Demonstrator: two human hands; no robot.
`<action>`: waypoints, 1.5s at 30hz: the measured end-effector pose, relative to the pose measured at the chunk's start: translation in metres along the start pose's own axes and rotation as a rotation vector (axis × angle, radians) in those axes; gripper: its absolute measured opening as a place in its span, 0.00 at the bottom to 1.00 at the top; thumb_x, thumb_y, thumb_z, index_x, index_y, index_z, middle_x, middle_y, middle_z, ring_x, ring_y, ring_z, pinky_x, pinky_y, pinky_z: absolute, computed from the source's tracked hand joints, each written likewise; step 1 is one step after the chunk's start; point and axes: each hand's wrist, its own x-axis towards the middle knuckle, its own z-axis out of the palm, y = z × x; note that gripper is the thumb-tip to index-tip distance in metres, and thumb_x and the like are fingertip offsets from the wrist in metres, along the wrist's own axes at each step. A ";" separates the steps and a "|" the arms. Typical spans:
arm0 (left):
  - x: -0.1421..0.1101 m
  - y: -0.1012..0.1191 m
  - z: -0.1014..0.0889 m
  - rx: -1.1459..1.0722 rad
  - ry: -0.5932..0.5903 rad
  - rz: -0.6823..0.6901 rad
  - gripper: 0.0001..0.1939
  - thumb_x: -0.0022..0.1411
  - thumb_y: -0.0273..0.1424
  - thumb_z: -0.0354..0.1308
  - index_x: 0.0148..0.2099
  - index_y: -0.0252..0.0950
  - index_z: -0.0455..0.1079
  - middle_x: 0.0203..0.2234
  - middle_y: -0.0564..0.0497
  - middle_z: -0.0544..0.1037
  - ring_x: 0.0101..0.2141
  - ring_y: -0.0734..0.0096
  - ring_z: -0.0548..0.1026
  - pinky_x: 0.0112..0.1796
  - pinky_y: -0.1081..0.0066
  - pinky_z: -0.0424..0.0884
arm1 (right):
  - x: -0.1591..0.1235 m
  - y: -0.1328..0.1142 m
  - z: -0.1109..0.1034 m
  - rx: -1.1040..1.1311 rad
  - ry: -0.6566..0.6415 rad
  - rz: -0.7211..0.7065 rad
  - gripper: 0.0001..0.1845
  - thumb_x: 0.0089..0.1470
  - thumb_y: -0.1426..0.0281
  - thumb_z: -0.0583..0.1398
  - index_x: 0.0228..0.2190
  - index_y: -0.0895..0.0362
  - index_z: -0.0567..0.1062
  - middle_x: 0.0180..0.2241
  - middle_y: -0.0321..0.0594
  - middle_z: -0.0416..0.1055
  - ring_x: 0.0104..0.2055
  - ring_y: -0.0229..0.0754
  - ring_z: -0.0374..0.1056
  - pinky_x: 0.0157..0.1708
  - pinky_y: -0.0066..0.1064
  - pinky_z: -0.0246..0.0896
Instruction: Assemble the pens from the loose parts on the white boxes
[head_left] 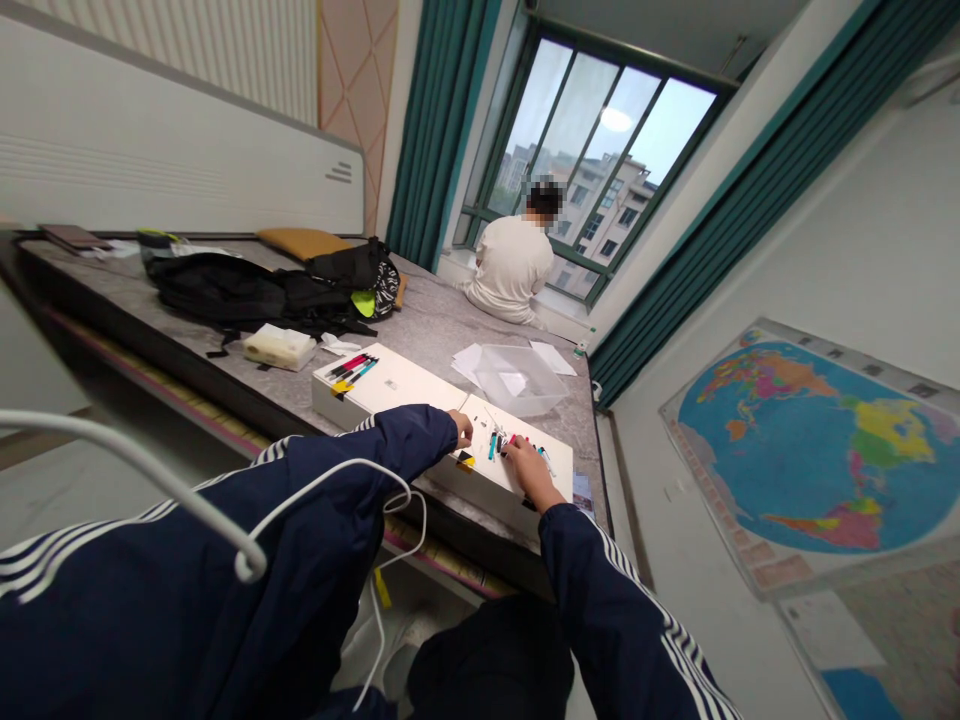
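My left hand (462,428) rests with its fingers curled on the near white box (525,480), beside a small yellow-and-black piece (466,460). My right hand (526,462) lies knuckles-up over a scatter of small coloured pens and parts (501,441) on the same box. What its fingertips hold, if anything, is too small to make out. A second white box (405,385) lies to the left with a few markers (352,369) on its far corner.
A clear plastic tub (519,378) and loose papers (469,360) lie behind the boxes. A black backpack (247,290) and a white packet (279,346) sit at the left. Another person (512,265) sits by the window. A world map (825,450) lies on the floor at right.
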 end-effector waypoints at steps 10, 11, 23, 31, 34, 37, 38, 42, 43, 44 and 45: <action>-0.002 0.001 -0.001 -0.029 -0.003 0.001 0.10 0.52 0.32 0.57 0.36 0.38 0.77 0.19 0.54 0.76 0.30 0.73 0.75 0.36 0.78 0.67 | 0.002 -0.005 -0.005 -0.100 -0.009 -0.157 0.14 0.60 0.72 0.50 0.43 0.54 0.72 0.45 0.46 0.64 0.45 0.43 0.60 0.47 0.31 0.53; -0.002 0.002 -0.001 -0.029 -0.004 -0.001 0.10 0.52 0.32 0.57 0.36 0.38 0.77 0.19 0.54 0.76 0.30 0.73 0.75 0.36 0.78 0.67 | 0.003 -0.005 -0.005 -0.108 -0.015 -0.175 0.14 0.60 0.72 0.50 0.43 0.54 0.72 0.45 0.46 0.64 0.45 0.43 0.60 0.47 0.32 0.53; -0.001 -0.001 0.000 -0.033 -0.012 -0.007 0.11 0.53 0.34 0.56 0.37 0.37 0.77 0.20 0.53 0.78 0.28 0.72 0.76 0.35 0.77 0.67 | 0.003 -0.007 -0.007 -0.054 0.013 -0.194 0.15 0.59 0.76 0.50 0.42 0.54 0.73 0.44 0.46 0.66 0.45 0.46 0.61 0.49 0.37 0.53; 0.000 -0.003 0.002 -0.018 -0.013 -0.006 0.11 0.52 0.34 0.57 0.37 0.38 0.77 0.21 0.52 0.77 0.30 0.71 0.75 0.35 0.77 0.67 | 0.000 -0.011 -0.009 0.067 0.080 -0.151 0.17 0.57 0.79 0.49 0.44 0.55 0.71 0.45 0.47 0.66 0.48 0.47 0.59 0.50 0.38 0.52; -0.001 -0.003 0.000 -0.011 -0.008 -0.006 0.11 0.53 0.34 0.57 0.38 0.38 0.77 0.22 0.52 0.78 0.31 0.70 0.75 0.35 0.76 0.67 | 0.003 -0.015 -0.016 0.219 0.202 -0.074 0.17 0.57 0.78 0.49 0.44 0.56 0.70 0.45 0.47 0.67 0.48 0.46 0.59 0.50 0.37 0.53; -0.003 0.000 -0.005 -0.002 0.022 0.001 0.15 0.52 0.34 0.58 0.43 0.38 0.75 0.29 0.50 0.79 0.35 0.67 0.75 0.38 0.74 0.67 | 0.012 -0.023 -0.021 0.495 0.387 0.063 0.13 0.58 0.72 0.49 0.41 0.57 0.70 0.41 0.45 0.69 0.45 0.44 0.63 0.47 0.37 0.57; -0.003 0.002 -0.007 0.002 0.034 0.002 0.17 0.52 0.34 0.58 0.46 0.38 0.74 0.31 0.49 0.79 0.37 0.65 0.75 0.39 0.73 0.67 | 0.015 -0.026 -0.022 0.615 0.436 0.119 0.12 0.58 0.70 0.50 0.40 0.57 0.70 0.40 0.44 0.70 0.42 0.43 0.65 0.44 0.36 0.59; -0.003 0.005 -0.016 -0.020 0.076 0.025 0.25 0.54 0.36 0.59 0.54 0.37 0.68 0.37 0.48 0.79 0.42 0.64 0.74 0.44 0.72 0.65 | 0.027 -0.038 -0.024 1.199 0.468 0.307 0.13 0.53 0.63 0.55 0.38 0.57 0.69 0.36 0.41 0.71 0.31 0.39 0.68 0.27 0.29 0.64; -0.002 0.006 -0.016 -0.046 0.079 0.037 0.25 0.54 0.37 0.59 0.54 0.36 0.68 0.38 0.49 0.79 0.43 0.64 0.74 0.45 0.72 0.65 | 0.029 -0.041 -0.024 1.330 0.459 0.333 0.14 0.52 0.62 0.57 0.38 0.57 0.69 0.37 0.42 0.72 0.31 0.38 0.68 0.25 0.27 0.64; -0.001 0.006 -0.017 -0.089 0.080 0.050 0.25 0.53 0.38 0.59 0.53 0.36 0.69 0.39 0.49 0.79 0.43 0.64 0.74 0.46 0.72 0.65 | 0.029 -0.043 -0.025 1.442 0.453 0.351 0.15 0.51 0.61 0.58 0.38 0.57 0.68 0.38 0.42 0.71 0.31 0.37 0.68 0.25 0.26 0.64; 0.000 0.006 -0.016 -0.146 0.080 0.060 0.24 0.53 0.39 0.59 0.52 0.35 0.70 0.40 0.49 0.79 0.43 0.65 0.74 0.46 0.73 0.65 | 0.028 -0.046 -0.027 1.531 0.452 0.364 0.16 0.50 0.61 0.59 0.38 0.57 0.68 0.39 0.43 0.71 0.32 0.37 0.68 0.25 0.26 0.65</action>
